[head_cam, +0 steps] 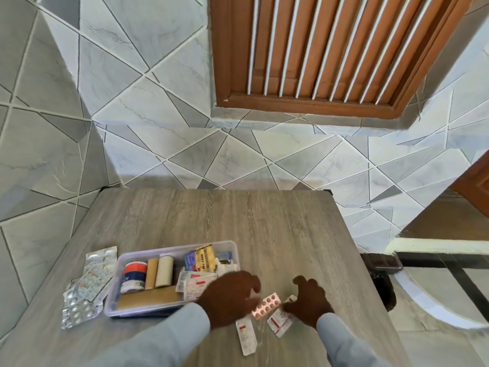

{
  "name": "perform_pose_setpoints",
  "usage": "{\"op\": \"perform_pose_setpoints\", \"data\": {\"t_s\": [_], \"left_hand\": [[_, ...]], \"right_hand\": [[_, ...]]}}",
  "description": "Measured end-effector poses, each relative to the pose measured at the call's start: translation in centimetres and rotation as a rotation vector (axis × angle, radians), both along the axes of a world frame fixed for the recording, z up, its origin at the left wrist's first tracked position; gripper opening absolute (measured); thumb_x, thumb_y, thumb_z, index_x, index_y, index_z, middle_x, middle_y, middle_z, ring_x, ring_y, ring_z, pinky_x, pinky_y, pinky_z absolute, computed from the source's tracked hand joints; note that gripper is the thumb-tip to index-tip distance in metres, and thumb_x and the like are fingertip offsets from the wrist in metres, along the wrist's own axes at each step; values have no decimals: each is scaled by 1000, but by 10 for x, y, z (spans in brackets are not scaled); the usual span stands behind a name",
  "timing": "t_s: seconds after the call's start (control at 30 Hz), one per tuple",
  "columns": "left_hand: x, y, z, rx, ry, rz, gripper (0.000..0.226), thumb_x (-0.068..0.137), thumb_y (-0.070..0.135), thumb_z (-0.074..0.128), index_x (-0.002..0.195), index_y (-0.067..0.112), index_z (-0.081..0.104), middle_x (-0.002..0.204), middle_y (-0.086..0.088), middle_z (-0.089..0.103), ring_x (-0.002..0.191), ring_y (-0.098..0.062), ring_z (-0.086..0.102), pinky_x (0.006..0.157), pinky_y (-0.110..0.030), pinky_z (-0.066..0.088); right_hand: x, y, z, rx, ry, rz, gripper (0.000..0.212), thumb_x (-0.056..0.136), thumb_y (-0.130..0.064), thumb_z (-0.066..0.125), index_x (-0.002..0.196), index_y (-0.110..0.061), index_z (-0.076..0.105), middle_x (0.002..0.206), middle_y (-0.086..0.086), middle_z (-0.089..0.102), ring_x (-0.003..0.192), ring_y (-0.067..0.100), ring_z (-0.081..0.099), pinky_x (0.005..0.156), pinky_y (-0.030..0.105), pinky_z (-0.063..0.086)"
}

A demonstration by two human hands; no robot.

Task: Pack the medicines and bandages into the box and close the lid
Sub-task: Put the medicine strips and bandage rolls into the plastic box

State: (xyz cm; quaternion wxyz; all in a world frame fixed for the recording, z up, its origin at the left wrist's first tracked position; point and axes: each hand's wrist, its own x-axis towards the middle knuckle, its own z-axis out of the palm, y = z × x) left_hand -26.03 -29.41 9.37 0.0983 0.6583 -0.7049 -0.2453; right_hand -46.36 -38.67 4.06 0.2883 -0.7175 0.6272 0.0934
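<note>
A clear plastic box (232,246) sits open on the grey wooden table (211,213). Inside lie bandage rolls (164,271), a red, white and blue roll (133,276), a flat tan pack (148,300) and several sachets and strips (201,258). My left hand (227,298) hovers at the box's right front corner, fingers pinched on a pink pill strip (267,305). My right hand (309,300) rests on a white medicine packet (279,321), fingers curled. Another white strip (246,337) lies on the table below my left hand.
Several silver blister strips and sachets (84,287) are piled on the table left of the box. A tiled wall stands behind the table, with a brown slatted shutter (317,49) above. The table's right edge drops to the floor.
</note>
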Motion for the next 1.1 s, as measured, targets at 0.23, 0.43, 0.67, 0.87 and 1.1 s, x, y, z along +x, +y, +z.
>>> {"op": "perform_pose_setpoints", "data": {"t_s": [0.23,0.43,0.67,0.87,1.1], "left_hand": [[-61,26,-62,128,-319,-93,71,69,26,74,133,22,41,129,-7,57,115,-25,58,96,-33,50],[-63,35,-69,257,-437,-31,61,86,28,56,141,25,31,144,-8,40,135,-32,33,113,-47,26],[-52,33,-65,293,-431,97,52,79,34,62,128,27,45,136,-3,48,129,-27,37,108,-40,28],[-41,37,-66,235,-414,193,23,85,20,51,105,24,62,123,-3,58,120,-27,47,102,-41,36],[-4,67,-51,206,-104,549,11,82,24,57,78,35,54,101,8,64,100,-16,57,86,-27,44]], "right_hand": [[-19,18,-25,-77,58,246,92,59,-57,77,135,-29,32,135,6,35,124,29,38,98,44,44],[-27,14,-32,-125,72,388,76,63,-53,76,123,-21,43,130,7,40,118,30,40,95,42,42],[-12,4,-15,-188,-32,710,27,88,-10,52,115,-14,51,122,11,51,113,31,48,95,43,39],[18,5,-15,-297,-137,987,41,83,2,53,121,-14,52,138,11,41,123,35,41,95,46,41],[40,10,-22,-280,66,1198,58,84,-4,58,139,-7,40,158,12,20,147,30,12,111,50,25]]}}
